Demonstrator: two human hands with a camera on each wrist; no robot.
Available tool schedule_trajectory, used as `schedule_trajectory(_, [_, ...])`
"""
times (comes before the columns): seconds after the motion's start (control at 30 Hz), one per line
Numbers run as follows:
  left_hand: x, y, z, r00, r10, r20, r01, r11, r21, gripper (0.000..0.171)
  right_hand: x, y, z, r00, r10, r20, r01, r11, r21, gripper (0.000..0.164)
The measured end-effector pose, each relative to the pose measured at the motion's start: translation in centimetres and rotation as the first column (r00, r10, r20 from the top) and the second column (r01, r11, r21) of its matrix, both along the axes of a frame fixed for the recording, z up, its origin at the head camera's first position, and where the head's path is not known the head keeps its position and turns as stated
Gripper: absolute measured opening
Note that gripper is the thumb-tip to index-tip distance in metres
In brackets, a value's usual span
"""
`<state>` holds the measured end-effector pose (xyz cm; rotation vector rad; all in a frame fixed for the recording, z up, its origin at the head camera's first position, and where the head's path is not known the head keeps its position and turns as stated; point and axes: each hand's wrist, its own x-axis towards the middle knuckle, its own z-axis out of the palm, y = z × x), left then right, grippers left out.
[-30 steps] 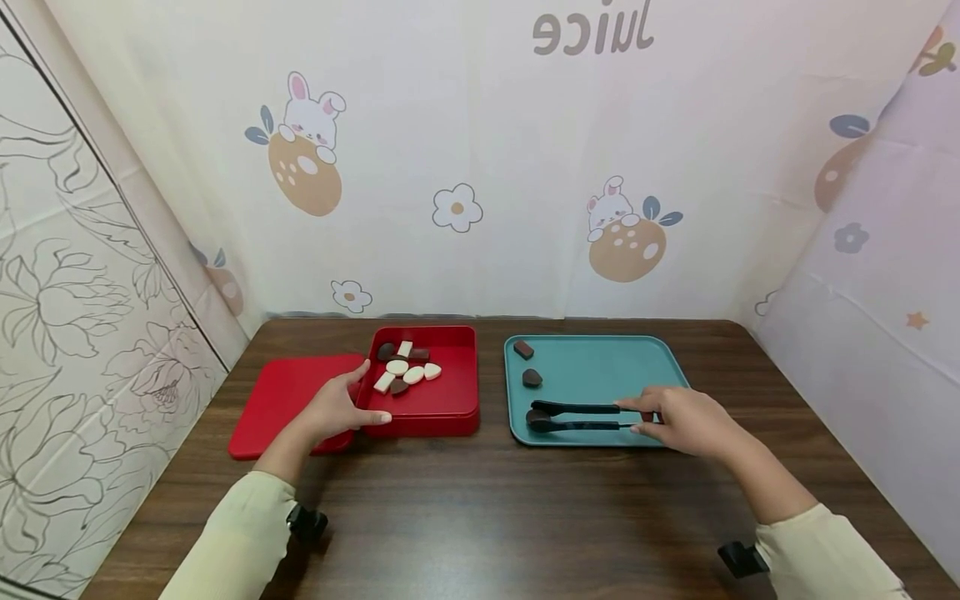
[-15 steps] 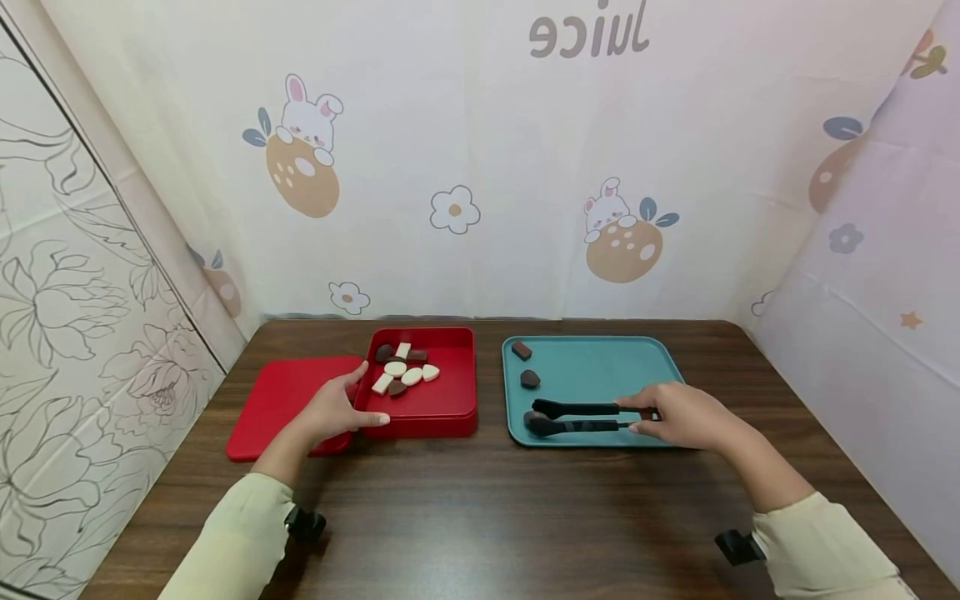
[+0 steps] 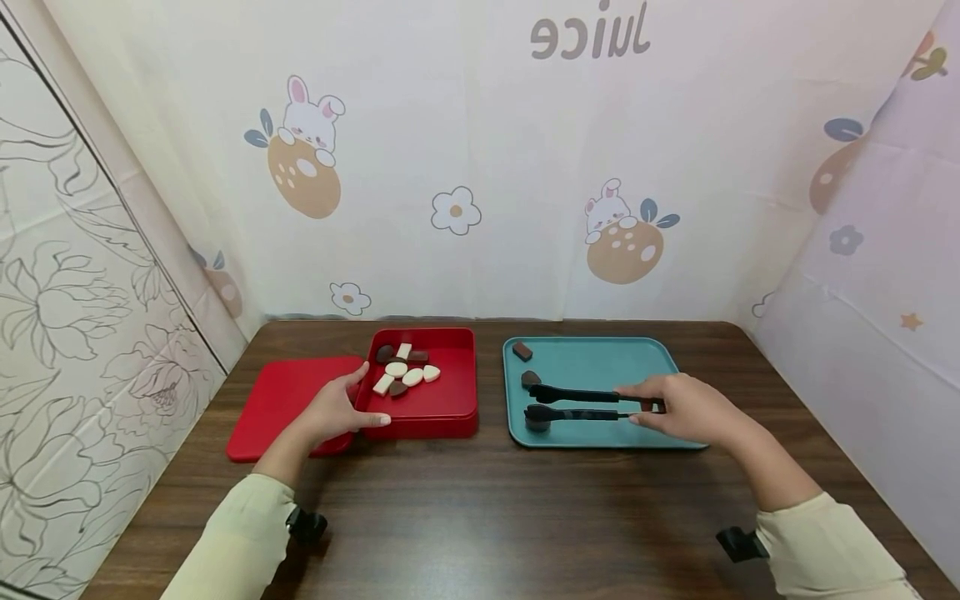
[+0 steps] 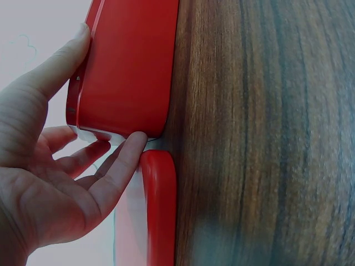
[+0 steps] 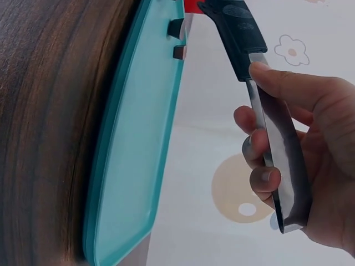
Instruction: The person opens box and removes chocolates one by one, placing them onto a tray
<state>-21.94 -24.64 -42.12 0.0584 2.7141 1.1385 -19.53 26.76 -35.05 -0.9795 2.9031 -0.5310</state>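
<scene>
My left hand holds the front left corner of a red box, thumb on the front rim and fingers along the left side. White chocolates and dark chocolates lie inside the box. My right hand grips a pair of tongs by the metal handle; their black tips stand apart at the left of a teal tray. One tip overlaps a round dark chocolate near the tray's front. The other reaches beside a second dark chocolate. A rectangular brown chocolate lies farther back.
A red lid lies flat on the wooden table left of the box. Behind the table hangs a printed curtain. The tray stands right of the box, with a gap between.
My right hand has moved the tongs slightly away from me, and their tips stand a little farther back over the tray. The left hand and the red box stay in place.
</scene>
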Motion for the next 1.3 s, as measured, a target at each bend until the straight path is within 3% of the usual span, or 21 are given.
schedule_trajectory(0.4, [-0.1, -0.1, -0.1, 1.0, 0.009, 0.003, -0.009, 1.0, 0.009, 0.114, -0.7, -2.1, 0.3, 0.996, -0.046, -0.074, 0.044, 0.999, -0.028, 0.044])
schedule_trajectory(0.77, [-0.1, 0.0, 0.0, 1.0, 0.001, -0.001, -0.001, 1.0, 0.0, 0.113, -2.0, -4.9, 1.9, 0.992, 0.02, -0.125, -0.019, 1.0, 0.013, 0.043])
schedule_trajectory(1.07, [0.0, 0.0, -0.1, 1.0, 0.006, 0.003, -0.006, 1.0, 0.002, 0.115, -3.4, -7.3, 3.1, 0.992, 0.065, -0.108, -0.064, 0.998, 0.014, 0.043])
schedule_trajectory(1.3, [0.0, 0.0, -0.1, 1.0, 0.004, -0.001, -0.004, 1.0, 0.008, 0.115, -4.5, -9.3, 4.0, 0.996, 0.044, -0.076, -0.039, 0.997, 0.068, 0.043])
